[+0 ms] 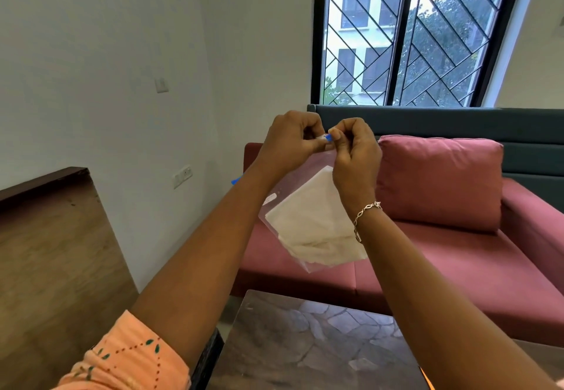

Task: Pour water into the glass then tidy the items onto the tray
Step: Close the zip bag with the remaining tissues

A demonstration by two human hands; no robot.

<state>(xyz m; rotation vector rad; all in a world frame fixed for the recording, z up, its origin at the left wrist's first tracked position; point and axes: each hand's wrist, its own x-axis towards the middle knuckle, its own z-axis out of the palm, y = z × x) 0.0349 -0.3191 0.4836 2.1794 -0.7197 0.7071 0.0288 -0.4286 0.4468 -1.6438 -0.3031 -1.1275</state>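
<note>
While raised in front of the sofa (457, 252), left grip (290, 142) pinches zip bag (274, 206) top edge | right grip (355, 157) pinches same edge | white cloth (317, 224) inside bag

Top seal of plastic bag (311, 227) mostly concealed by left hand (290, 142) and right hand (354, 157). Its small label (271, 198) illegible. Table (305, 344) cut off at bottom edge.

No legible text; small white label on plastic bag (300, 206) unreadable
</note>
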